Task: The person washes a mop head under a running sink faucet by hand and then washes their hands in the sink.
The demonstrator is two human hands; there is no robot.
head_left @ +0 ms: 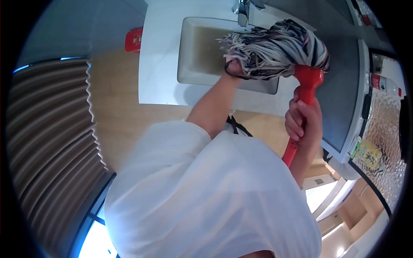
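A mop head of grey, white and dark strands hangs over the right part of a sink that holds cloudy water. My right hand is closed around the red mop handle, just below the strands. My left hand reaches up to the left end of the strands, and they cover most of its fingers. A dark cord lies round the left wrist. The grip of the left hand cannot be made out.
The faucet stands behind the sink on the white counter. A red item is left of the counter. On the right are a grey panel and a bottle. A pleated curtain hangs at the left.
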